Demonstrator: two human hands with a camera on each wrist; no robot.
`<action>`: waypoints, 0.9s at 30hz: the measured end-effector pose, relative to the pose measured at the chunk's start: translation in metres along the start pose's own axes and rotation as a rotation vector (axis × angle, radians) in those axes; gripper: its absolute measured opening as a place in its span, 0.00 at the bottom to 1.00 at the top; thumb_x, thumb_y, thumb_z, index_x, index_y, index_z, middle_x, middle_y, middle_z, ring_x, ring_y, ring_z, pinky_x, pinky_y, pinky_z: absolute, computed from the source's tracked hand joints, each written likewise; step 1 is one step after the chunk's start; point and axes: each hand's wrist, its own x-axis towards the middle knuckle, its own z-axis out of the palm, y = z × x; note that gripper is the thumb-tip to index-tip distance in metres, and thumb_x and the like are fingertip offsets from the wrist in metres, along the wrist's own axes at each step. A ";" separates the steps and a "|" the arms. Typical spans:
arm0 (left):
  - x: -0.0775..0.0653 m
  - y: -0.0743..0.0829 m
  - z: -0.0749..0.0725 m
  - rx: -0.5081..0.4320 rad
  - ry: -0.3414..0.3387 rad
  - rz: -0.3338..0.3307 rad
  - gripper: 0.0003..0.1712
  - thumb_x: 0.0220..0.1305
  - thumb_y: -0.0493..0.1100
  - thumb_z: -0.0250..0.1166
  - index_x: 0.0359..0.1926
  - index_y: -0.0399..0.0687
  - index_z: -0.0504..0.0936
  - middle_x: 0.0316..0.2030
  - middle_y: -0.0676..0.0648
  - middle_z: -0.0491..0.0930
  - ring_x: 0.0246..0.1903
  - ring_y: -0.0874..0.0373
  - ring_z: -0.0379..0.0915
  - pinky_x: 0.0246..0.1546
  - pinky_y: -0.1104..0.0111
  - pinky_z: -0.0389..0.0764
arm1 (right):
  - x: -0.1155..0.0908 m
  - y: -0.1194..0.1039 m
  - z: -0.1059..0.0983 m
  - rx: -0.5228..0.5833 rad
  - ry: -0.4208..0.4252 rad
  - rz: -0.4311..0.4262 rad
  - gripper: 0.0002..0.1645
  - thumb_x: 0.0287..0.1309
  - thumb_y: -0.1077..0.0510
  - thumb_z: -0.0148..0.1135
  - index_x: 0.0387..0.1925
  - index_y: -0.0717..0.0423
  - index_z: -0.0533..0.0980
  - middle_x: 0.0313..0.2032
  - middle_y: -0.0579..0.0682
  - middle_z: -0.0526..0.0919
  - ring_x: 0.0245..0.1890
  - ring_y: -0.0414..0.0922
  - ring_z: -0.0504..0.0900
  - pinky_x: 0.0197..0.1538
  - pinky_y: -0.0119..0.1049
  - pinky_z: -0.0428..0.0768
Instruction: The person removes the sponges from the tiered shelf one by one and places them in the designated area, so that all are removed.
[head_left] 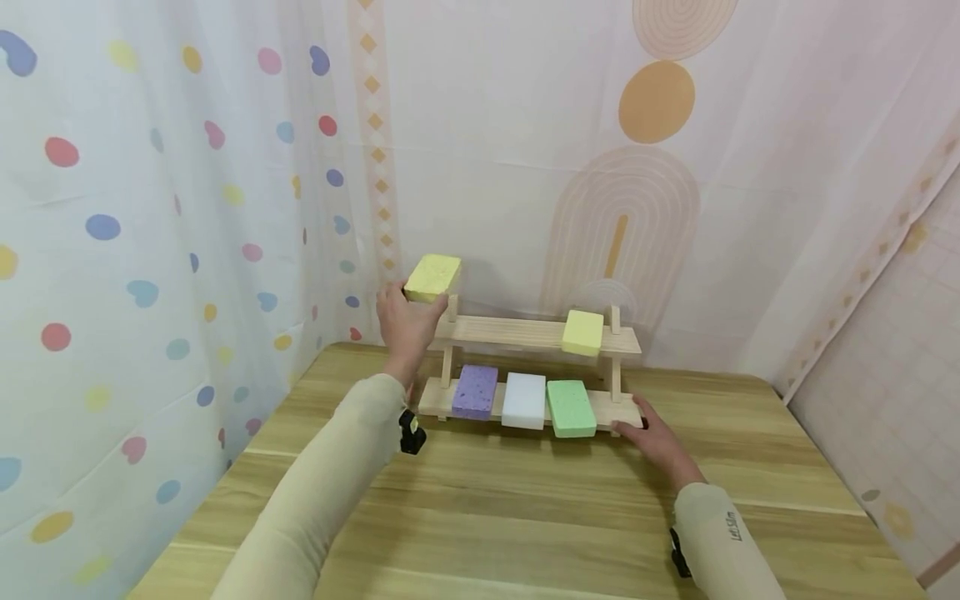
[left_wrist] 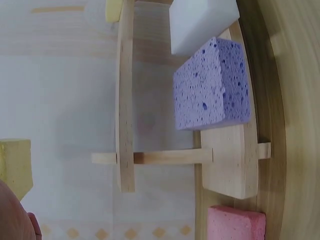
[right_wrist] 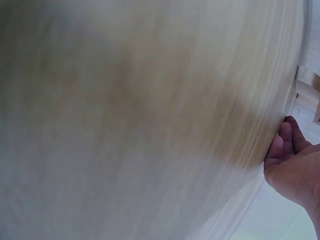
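Observation:
In the head view my left hand (head_left: pixel 407 323) holds a yellow sponge (head_left: pixel 433 277) above the left end of the upper board of a two-tier wooden shelf (head_left: pixel 510 331). Only the edge of that sponge (left_wrist: pixel 15 167) and part of the hand show in the left wrist view. My right hand (head_left: pixel 658 440) grips the right end of the lower board, thumb at its front edge. Another yellow sponge (head_left: pixel 582 332) sits at the right of the upper board. Along the lower board lie a purple sponge (head_left: pixel 474 392), a white sponge (head_left: pixel 523 400) and a green sponge (head_left: pixel 572 408).
A pink sponge (left_wrist: pixel 235 223) lies on the table by the shelf's left end, hidden behind my left arm in the head view. The wooden table (head_left: pixel 510 517) extends toward me. Patterned curtains (head_left: pixel 480 167) hang behind the shelf and at the left.

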 end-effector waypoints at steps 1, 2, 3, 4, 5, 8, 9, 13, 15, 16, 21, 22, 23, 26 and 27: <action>0.001 -0.001 -0.002 0.004 0.003 0.002 0.42 0.51 0.55 0.73 0.62 0.37 0.70 0.54 0.39 0.68 0.53 0.46 0.64 0.52 0.54 0.70 | 0.000 0.000 0.000 -0.001 0.000 0.000 0.54 0.68 0.39 0.55 0.78 0.57 0.39 0.74 0.72 0.42 0.72 0.70 0.43 0.69 0.67 0.49; 0.002 -0.003 -0.005 0.003 0.006 0.001 0.42 0.51 0.55 0.73 0.62 0.37 0.70 0.54 0.39 0.68 0.53 0.46 0.64 0.52 0.54 0.70 | 0.000 0.000 0.000 -0.002 0.001 0.000 0.53 0.68 0.39 0.55 0.78 0.57 0.39 0.74 0.72 0.42 0.72 0.70 0.44 0.69 0.66 0.49; 0.003 -0.004 -0.007 0.002 0.009 0.001 0.42 0.51 0.55 0.73 0.62 0.37 0.70 0.54 0.39 0.67 0.53 0.46 0.64 0.52 0.55 0.70 | -0.001 0.000 0.000 -0.002 0.003 0.000 0.53 0.68 0.39 0.56 0.78 0.57 0.39 0.74 0.72 0.43 0.72 0.70 0.44 0.69 0.66 0.49; 0.005 -0.006 -0.009 0.005 0.013 0.002 0.42 0.51 0.55 0.72 0.62 0.37 0.70 0.54 0.39 0.67 0.52 0.46 0.64 0.52 0.55 0.70 | -0.001 0.000 0.000 0.000 0.003 -0.001 0.53 0.68 0.39 0.56 0.78 0.57 0.39 0.74 0.72 0.43 0.72 0.70 0.44 0.69 0.66 0.50; 0.006 -0.007 -0.012 0.005 0.019 0.002 0.43 0.51 0.55 0.72 0.62 0.37 0.70 0.54 0.39 0.67 0.53 0.46 0.64 0.52 0.55 0.70 | 0.000 0.000 0.000 0.001 0.003 -0.001 0.53 0.68 0.39 0.56 0.78 0.57 0.39 0.74 0.72 0.43 0.72 0.70 0.44 0.69 0.66 0.50; 0.011 -0.012 -0.021 0.005 0.034 -0.002 0.43 0.52 0.55 0.72 0.63 0.37 0.69 0.55 0.39 0.66 0.53 0.45 0.64 0.54 0.54 0.69 | -0.001 0.000 0.000 0.006 0.003 -0.003 0.54 0.68 0.39 0.56 0.78 0.57 0.39 0.74 0.72 0.43 0.72 0.69 0.44 0.69 0.66 0.50; 0.012 -0.013 -0.024 0.005 0.040 -0.004 0.43 0.52 0.55 0.72 0.63 0.37 0.69 0.55 0.39 0.66 0.54 0.45 0.63 0.54 0.54 0.68 | 0.000 0.000 0.000 0.007 0.002 -0.004 0.54 0.68 0.39 0.56 0.78 0.57 0.39 0.74 0.72 0.43 0.72 0.69 0.44 0.69 0.66 0.50; 0.018 -0.021 -0.035 0.009 0.072 -0.016 0.42 0.51 0.54 0.72 0.62 0.36 0.69 0.55 0.38 0.65 0.54 0.45 0.63 0.54 0.54 0.68 | -0.001 -0.002 0.000 0.009 0.000 -0.004 0.54 0.68 0.39 0.56 0.78 0.56 0.39 0.74 0.72 0.42 0.72 0.70 0.43 0.68 0.67 0.49; 0.021 -0.025 -0.040 0.007 0.088 -0.023 0.42 0.50 0.53 0.73 0.62 0.36 0.70 0.55 0.38 0.66 0.54 0.46 0.63 0.54 0.56 0.68 | -0.001 -0.002 0.000 0.007 0.000 -0.005 0.54 0.68 0.38 0.56 0.78 0.56 0.39 0.74 0.71 0.42 0.72 0.70 0.43 0.68 0.67 0.49; 0.022 -0.028 -0.042 0.009 0.094 -0.028 0.42 0.50 0.52 0.73 0.62 0.36 0.70 0.55 0.38 0.66 0.54 0.46 0.63 0.54 0.56 0.68 | -0.001 -0.002 0.000 0.007 0.001 -0.004 0.54 0.68 0.39 0.56 0.78 0.56 0.39 0.74 0.71 0.42 0.73 0.69 0.43 0.69 0.67 0.49; 0.025 -0.041 -0.052 0.019 0.111 -0.056 0.42 0.50 0.53 0.73 0.62 0.37 0.70 0.56 0.39 0.65 0.55 0.47 0.62 0.56 0.56 0.67 | -0.001 -0.003 0.000 0.003 0.004 -0.001 0.54 0.68 0.38 0.56 0.78 0.56 0.39 0.74 0.71 0.42 0.72 0.70 0.43 0.69 0.67 0.49; 0.025 -0.044 -0.053 0.026 0.111 -0.065 0.43 0.50 0.53 0.72 0.63 0.37 0.69 0.56 0.39 0.65 0.55 0.47 0.62 0.56 0.56 0.67 | -0.001 -0.002 0.000 0.004 0.005 0.000 0.54 0.68 0.38 0.56 0.78 0.56 0.39 0.74 0.71 0.41 0.72 0.70 0.43 0.69 0.67 0.49; 0.026 -0.047 -0.055 0.028 0.111 -0.072 0.43 0.51 0.53 0.73 0.63 0.37 0.69 0.56 0.39 0.65 0.56 0.47 0.62 0.57 0.56 0.67 | -0.001 -0.002 0.000 0.006 0.004 0.000 0.54 0.68 0.38 0.56 0.78 0.56 0.39 0.74 0.71 0.41 0.72 0.70 0.43 0.69 0.67 0.49; 0.025 -0.055 -0.059 0.029 0.114 -0.097 0.42 0.52 0.52 0.72 0.64 0.38 0.69 0.58 0.40 0.65 0.56 0.47 0.62 0.58 0.56 0.66 | -0.001 -0.001 -0.001 0.011 0.007 0.001 0.54 0.68 0.38 0.56 0.78 0.56 0.39 0.74 0.71 0.41 0.72 0.70 0.43 0.69 0.67 0.49; 0.025 -0.058 -0.060 0.032 0.118 -0.099 0.42 0.52 0.52 0.72 0.64 0.37 0.69 0.58 0.39 0.65 0.56 0.47 0.62 0.58 0.56 0.66 | -0.001 0.000 -0.001 0.010 0.007 0.001 0.54 0.68 0.38 0.56 0.78 0.56 0.39 0.74 0.71 0.41 0.72 0.70 0.42 0.69 0.67 0.49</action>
